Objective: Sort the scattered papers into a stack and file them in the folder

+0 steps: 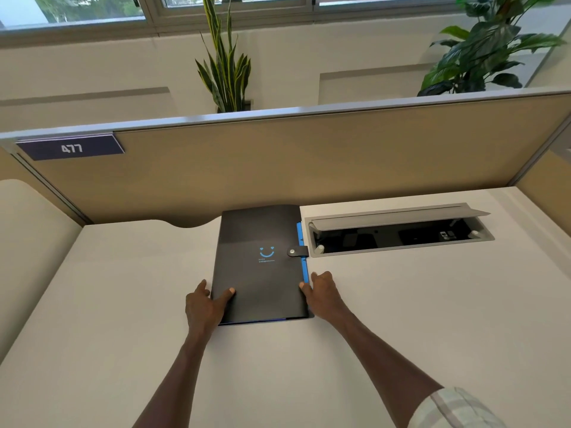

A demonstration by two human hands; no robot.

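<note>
Your right forearm comes in from the lower right with a pale checked sleeve [457, 409] rolled above the elbow, and your left forearm rises from the bottom edge beside it. Both reach forward to the black folder [262, 264], which lies flat and closed on the white desk [401, 319], a little left of centre and close to the tan partition [309, 159].

Your left hand [204, 307] grips the folder's near left corner: the thumb lies on top of the cover, one finger runs up along the left edge, and the rest are tucked out of view, so you cannot tell how they sit. Your right hand [323, 293] rests against the near right edge, fingers curled loosely together, the tips touching the blue tabs [304, 267] that stick out along that side.

The folder's long axis runs away from you toward the partition, leaning slightly rightward at the far end. Its spine is on your left and its opening edge on your right, where a black snap strap [298, 251] wraps over the cover. A blue smiley print [267, 252] sits upright facing you.

Just right of the folder, a cable hatch [398, 231] in the desk stands open, its grey lid tilted back. A sign reading 477 [71, 147] hangs on the partition's left end, and two plants [225, 72] rise behind it.
</note>
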